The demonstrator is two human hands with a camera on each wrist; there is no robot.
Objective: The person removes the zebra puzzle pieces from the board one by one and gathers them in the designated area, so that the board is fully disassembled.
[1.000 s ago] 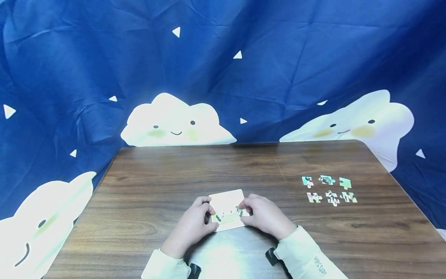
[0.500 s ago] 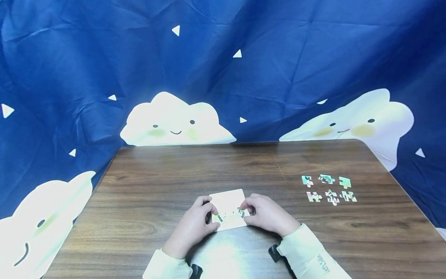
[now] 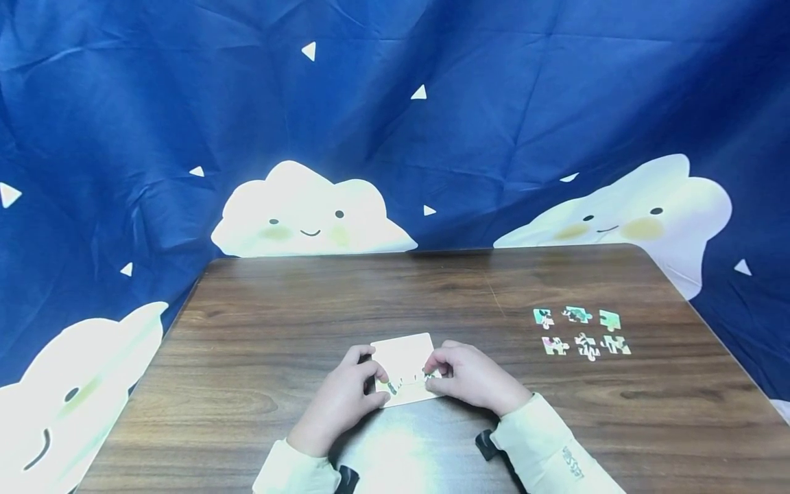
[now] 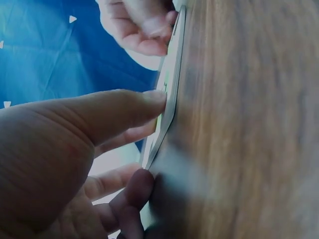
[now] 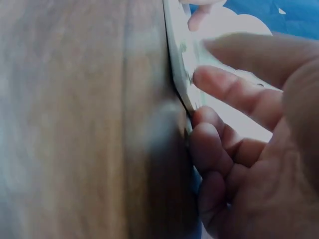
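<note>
Little has changed at the wooden table [image 3: 265, 322] since a second ago: both hands remain at the white puzzle board [image 3: 402, 351], the right having crept a touch farther in over its near right corner, while the whole scene sits slightly higher in the head view.

From the left, the person's left hand [image 3: 345, 399] rests at the board's near left edge. Its thumb [image 4: 124, 112] is pressed flat on the board's top face and its curled fingers [image 4: 130, 195] tuck against the edge, so the hand pinches the board rather than lying spread. The board lies flat on the table near its front edge, just left of centre, with a strip of printed pieces [image 3: 407, 384] already seated along its near side between the two hands.

The right hand [image 3: 475, 377] holds the board's near right corner. A fingertip [image 5: 212, 82] presses down on the top face while the lower fingers [image 5: 209, 132] curl against the rim; whether it also pinches a loose piece there cannot be told from any view. Pale sleeves [image 3: 543, 446] cover both forearms.

Farther right, well apart from the hands, six loose puzzle pieces [image 3: 581, 333] lie in two rows of three, unmoved from the earlier frames. The count stands at one board, six loose pieces, two hands. Behind the table hangs a dark blue cloth [image 3: 494, 103] printed with smiling white clouds, of which four show.
</note>
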